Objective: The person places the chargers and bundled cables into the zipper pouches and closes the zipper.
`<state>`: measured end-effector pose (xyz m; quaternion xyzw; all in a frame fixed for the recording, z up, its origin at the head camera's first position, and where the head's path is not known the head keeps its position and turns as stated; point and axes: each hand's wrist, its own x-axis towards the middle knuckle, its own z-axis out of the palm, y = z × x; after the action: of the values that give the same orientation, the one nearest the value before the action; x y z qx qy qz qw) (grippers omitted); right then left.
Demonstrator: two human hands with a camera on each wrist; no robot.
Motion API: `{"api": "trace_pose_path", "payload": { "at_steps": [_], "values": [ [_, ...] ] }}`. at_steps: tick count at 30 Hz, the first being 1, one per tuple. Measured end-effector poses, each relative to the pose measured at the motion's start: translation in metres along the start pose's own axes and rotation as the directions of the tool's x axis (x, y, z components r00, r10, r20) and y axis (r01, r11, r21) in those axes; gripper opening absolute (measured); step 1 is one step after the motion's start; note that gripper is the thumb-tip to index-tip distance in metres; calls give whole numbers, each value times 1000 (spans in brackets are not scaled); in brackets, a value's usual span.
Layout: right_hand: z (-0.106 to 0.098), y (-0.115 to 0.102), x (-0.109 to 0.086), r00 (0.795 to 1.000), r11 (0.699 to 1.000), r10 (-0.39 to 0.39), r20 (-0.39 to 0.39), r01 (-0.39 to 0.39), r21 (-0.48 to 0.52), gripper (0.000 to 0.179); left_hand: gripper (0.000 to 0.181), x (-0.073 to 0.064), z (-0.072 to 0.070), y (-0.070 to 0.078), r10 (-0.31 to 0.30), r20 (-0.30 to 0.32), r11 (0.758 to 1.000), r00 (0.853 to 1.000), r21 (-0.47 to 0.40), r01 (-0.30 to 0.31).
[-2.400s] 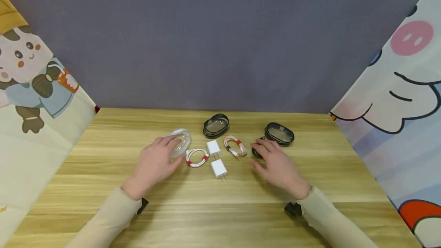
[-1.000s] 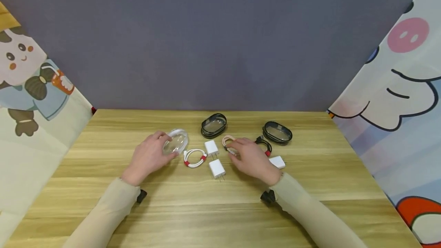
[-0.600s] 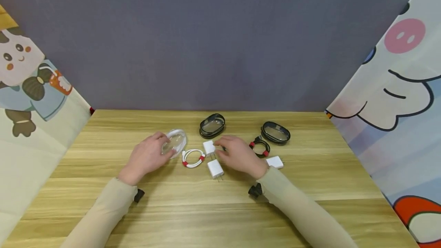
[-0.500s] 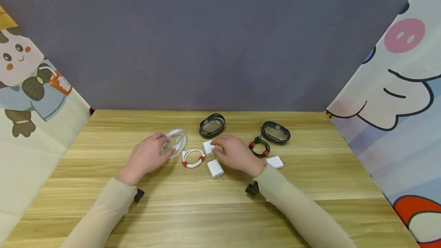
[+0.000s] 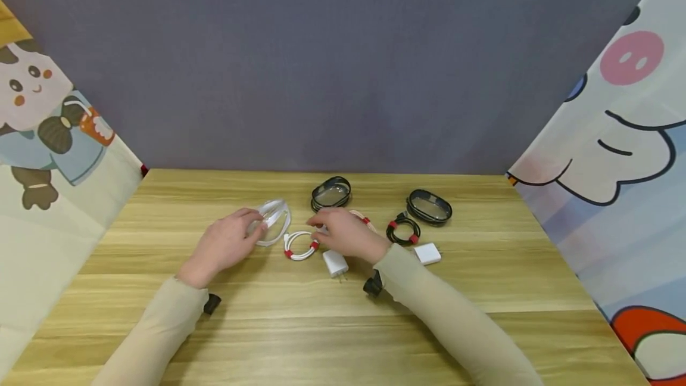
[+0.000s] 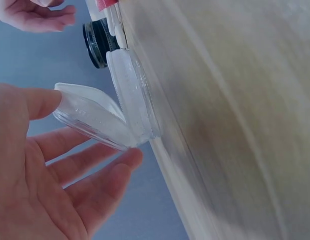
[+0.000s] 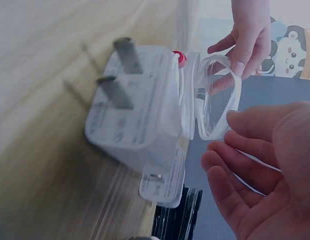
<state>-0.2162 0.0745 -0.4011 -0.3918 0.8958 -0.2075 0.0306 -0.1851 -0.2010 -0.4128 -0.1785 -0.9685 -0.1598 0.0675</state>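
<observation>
My left hand [image 5: 225, 246] pinches the lid of a clear zip case [image 6: 94, 117] with white trim, thumb on one side and fingers on the other. In the left wrist view the lid stands tilted away from the lower half, which rests on the table. My right hand [image 5: 345, 232] hovers over the middle of the table with fingers loosely bent and nothing in them. Below it are a white charger plug [image 5: 335, 263] and another charger plug [image 7: 162, 187], mostly hidden in the head view. A coiled white cable [image 5: 301, 246] with red ties lies between the hands.
Two black-rimmed zip cases [image 5: 330, 193] [image 5: 429, 206] stand at the back of the wooden table [image 5: 300, 338]. A black coiled cable [image 5: 403, 230], a beige cable [image 5: 364, 218] and a third white charger plug [image 5: 427, 253] lie to the right. A grey panel [image 5: 332, 64] rises behind.
My right hand has moved left from the black cable, past the beige cable, over the chargers. My left hand has lifted the clear zip case's lid, which lay flatter before.
</observation>
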Motion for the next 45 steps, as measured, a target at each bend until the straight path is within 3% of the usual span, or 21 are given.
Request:
{"api": "trace_pose_path", "payload": {
  "at_steps": [9, 21, 26, 34, 45],
  "values": [
    [14, -6, 24, 994, 999, 2, 108, 2, -37, 29, 41, -8, -4, -7, -5, -9, 1000, 1000, -3, 5],
    [19, -15, 43, 992, 995, 41, 118, -29, -98, 8, 41, -15, -8, -10, -23, -21, 1000, 1000, -22, 23],
    [24, -14, 50, 987, 985, 84, 134, -62, -160, 16, 40, -14, -8, -11, -21, -23, 999, 1000, -26, 21],
    [28, -10, 51, 973, 960, 198, 115, -169, -224, 16, 43, -10, -7, -6, -14, -2, 999, 1000, -31, 14],
    [23, -3, 43, 972, 949, 224, 73, -201, -241, 10, 45, -5, -1, 0, -9, 6, 999, 1000, -42, 9]
  ]
}}
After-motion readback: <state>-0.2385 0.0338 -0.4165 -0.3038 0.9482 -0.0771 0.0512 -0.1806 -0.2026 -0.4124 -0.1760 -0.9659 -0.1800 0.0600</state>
